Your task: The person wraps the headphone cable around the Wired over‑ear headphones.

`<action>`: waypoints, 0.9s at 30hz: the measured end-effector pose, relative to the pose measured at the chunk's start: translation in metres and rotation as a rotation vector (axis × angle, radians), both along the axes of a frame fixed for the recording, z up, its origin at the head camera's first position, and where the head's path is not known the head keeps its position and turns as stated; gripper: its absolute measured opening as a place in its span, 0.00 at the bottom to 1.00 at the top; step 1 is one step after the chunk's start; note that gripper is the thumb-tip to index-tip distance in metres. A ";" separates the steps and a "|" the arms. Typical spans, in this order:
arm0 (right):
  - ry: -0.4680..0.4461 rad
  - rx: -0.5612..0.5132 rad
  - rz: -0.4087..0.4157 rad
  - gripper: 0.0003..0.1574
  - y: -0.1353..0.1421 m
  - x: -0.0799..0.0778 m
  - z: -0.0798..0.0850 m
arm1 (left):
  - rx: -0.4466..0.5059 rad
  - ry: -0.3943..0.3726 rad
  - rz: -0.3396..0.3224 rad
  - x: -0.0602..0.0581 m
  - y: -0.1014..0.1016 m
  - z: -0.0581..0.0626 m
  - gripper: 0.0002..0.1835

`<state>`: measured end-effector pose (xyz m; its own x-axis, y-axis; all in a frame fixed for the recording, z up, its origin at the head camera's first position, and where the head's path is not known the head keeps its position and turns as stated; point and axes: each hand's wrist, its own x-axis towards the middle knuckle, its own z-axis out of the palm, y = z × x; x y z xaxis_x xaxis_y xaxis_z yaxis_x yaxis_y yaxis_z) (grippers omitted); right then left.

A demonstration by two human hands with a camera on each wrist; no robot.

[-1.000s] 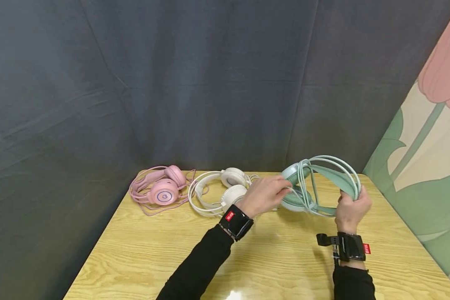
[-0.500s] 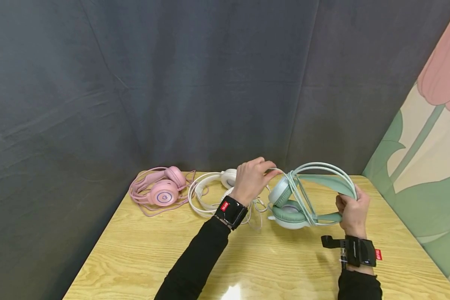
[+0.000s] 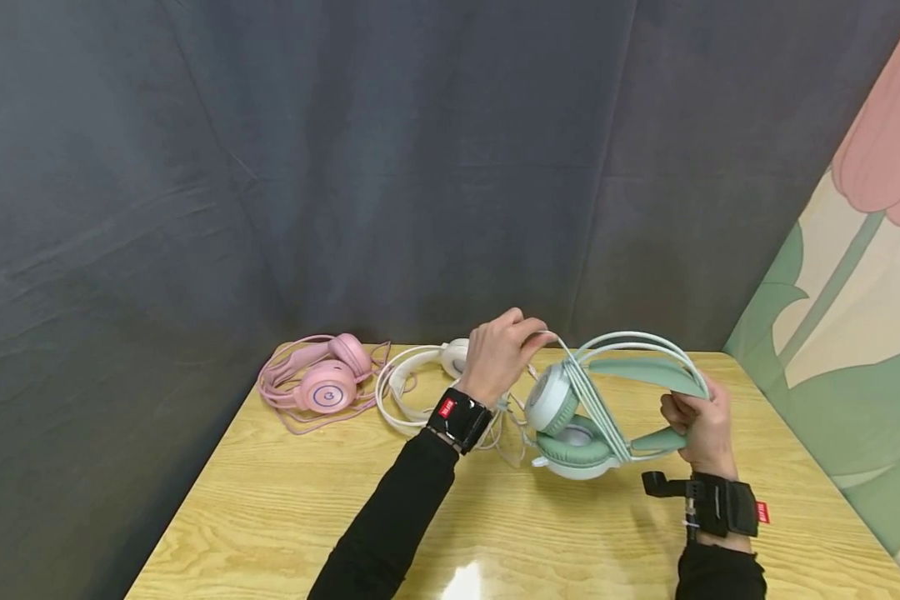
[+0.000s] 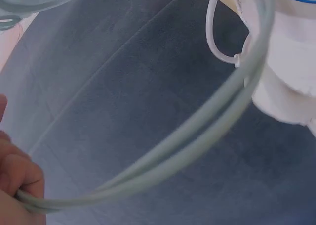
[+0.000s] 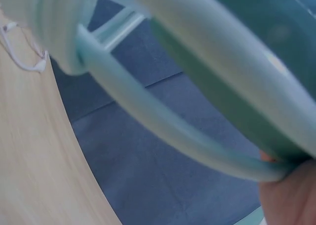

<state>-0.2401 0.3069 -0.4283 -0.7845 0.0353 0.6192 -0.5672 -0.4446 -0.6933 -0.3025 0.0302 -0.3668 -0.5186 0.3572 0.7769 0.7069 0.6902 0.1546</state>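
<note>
My right hand [image 3: 708, 423] grips the headband of light green headphones [image 3: 576, 450], holding them above the right half of the table with the ear cups toward the left. Several turns of their thin green cable [image 3: 598, 408] wrap across the band near the cups. My left hand [image 3: 501, 354] pinches a stretch of that cable, pulled up and left of the cups. Seen from the left wrist, a doubled cable strand [image 4: 173, 153] runs from the fingers. In the right wrist view the thumb side of the right hand [image 5: 291, 195] meets the band.
White headphones [image 3: 408, 425] lie behind my left hand, partly hidden by it, with their white cable loose beside them. Pink headphones [image 3: 328, 387] with a coiled cable lie farther left. A dark curtain [image 3: 435, 167] hangs behind the wooden table [image 3: 270, 517].
My left hand has moved left and up, drawing the cable away from the cups. The green headphones have shifted left and lower, their cups tilting down, while the right hand keeps its hold.
</note>
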 end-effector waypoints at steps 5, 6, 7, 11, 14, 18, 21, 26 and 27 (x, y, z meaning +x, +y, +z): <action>0.088 -0.060 0.177 0.30 0.002 -0.003 -0.001 | 0.019 -0.123 0.007 -0.005 -0.006 -0.004 0.10; 0.094 -0.061 0.200 0.32 0.002 -0.003 -0.001 | 0.026 -0.146 0.010 -0.005 -0.007 -0.005 0.10; 0.097 -0.062 0.221 0.33 0.002 -0.003 -0.002 | 0.035 -0.165 0.014 -0.006 -0.008 -0.006 0.10; 0.133 -0.062 0.310 0.35 0.003 -0.005 -0.003 | 0.055 -0.234 0.034 -0.009 -0.009 -0.010 0.11; 0.177 -0.056 0.396 0.36 0.003 -0.007 -0.004 | 0.031 -0.278 0.050 -0.010 -0.007 -0.013 0.13; 0.205 -0.040 0.474 0.36 0.001 -0.009 -0.004 | 0.015 -0.343 0.055 -0.009 0.000 -0.017 0.14; 0.220 -0.056 0.521 0.36 0.000 -0.010 -0.005 | 0.051 -0.395 0.050 -0.008 0.005 -0.020 0.13; 0.234 -0.107 0.608 0.34 -0.001 -0.012 -0.005 | 0.102 -0.525 -0.008 -0.007 0.011 -0.025 0.12; 0.233 -0.115 0.620 0.33 -0.001 -0.012 -0.005 | 0.111 -0.560 -0.035 -0.007 0.012 -0.026 0.11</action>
